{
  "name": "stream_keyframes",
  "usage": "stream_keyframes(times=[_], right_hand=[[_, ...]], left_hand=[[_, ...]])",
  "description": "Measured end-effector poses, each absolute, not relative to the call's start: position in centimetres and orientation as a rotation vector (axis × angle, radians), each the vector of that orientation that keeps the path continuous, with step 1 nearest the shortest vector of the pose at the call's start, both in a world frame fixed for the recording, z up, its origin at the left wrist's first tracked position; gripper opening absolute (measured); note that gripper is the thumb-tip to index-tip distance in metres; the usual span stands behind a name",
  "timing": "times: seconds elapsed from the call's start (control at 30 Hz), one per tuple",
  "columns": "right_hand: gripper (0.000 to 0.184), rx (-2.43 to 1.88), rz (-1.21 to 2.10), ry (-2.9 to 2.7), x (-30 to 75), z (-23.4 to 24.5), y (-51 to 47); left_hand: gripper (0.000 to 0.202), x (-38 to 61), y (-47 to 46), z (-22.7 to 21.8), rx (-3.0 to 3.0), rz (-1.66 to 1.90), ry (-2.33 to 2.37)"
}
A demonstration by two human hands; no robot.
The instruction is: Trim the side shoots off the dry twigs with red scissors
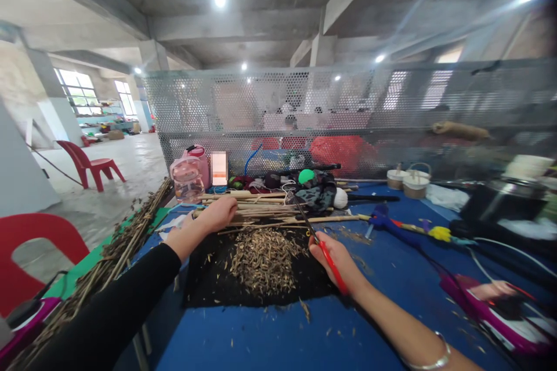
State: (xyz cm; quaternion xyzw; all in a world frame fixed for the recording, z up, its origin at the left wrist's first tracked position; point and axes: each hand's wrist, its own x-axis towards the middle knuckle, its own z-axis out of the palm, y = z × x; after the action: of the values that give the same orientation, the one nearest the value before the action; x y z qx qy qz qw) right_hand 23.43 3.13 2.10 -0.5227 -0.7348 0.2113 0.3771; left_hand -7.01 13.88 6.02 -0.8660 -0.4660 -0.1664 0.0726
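My left hand (216, 215), in a black sleeve, lies closed on a bundle of thin bamboo sticks (265, 208) lying across the blue table (261, 336). My right hand (336, 258), a silver bangle on its wrist, grips red-handled scissors (324, 249) whose dark blades point up and left toward the sticks. Between my hands a pile of small dry trimmings (263, 258) lies on a black cloth (209, 284).
Long dry stalks (117, 249) lie along the table's left edge. A pink jug (191, 177), dark bags, white baskets (413, 181), cables and purple tools (491, 307) crowd the back and right. A perforated metal screen (348, 104) stands behind. Red chairs (89, 165) stand to the left.
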Motion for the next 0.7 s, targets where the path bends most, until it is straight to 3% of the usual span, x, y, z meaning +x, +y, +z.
stream_keyframes(times=[0.13,0.27,0.4,0.47,0.57,0.63,0.7], right_hand=[[0.037,-1.337,0.528,-1.852,23.3,2.0,3.2],[0.036,-1.292,0.491,-1.846,23.2,1.8,3.5],[0.036,-1.284,0.455,-1.831,22.9,1.8,4.0],[0.037,-1.311,0.413,-1.752,22.4,2.0,4.1],[0.037,-1.337,0.514,-1.688,21.5,2.6,3.2],[0.039,-1.402,0.737,-1.681,21.1,2.9,2.1],[0.041,-1.474,0.869,-1.672,21.1,3.2,0.8]], left_hand=[[0.025,-7.4,12.8,7.0,-2.552,-0.563,-1.578],[0.027,-6.3,11.4,6.4,-2.545,-0.957,-1.693],[0.022,-2.6,7.8,5.2,-2.548,-1.761,-2.022],[0.015,-0.7,5.6,4.9,-2.543,-2.357,-2.238],[0.013,0.7,2.9,4.9,-2.433,-3.147,-2.181],[0.013,0.5,1.8,4.8,-2.321,-3.426,-2.060],[0.014,0.0,1.1,4.6,-2.430,-3.354,-2.056]])
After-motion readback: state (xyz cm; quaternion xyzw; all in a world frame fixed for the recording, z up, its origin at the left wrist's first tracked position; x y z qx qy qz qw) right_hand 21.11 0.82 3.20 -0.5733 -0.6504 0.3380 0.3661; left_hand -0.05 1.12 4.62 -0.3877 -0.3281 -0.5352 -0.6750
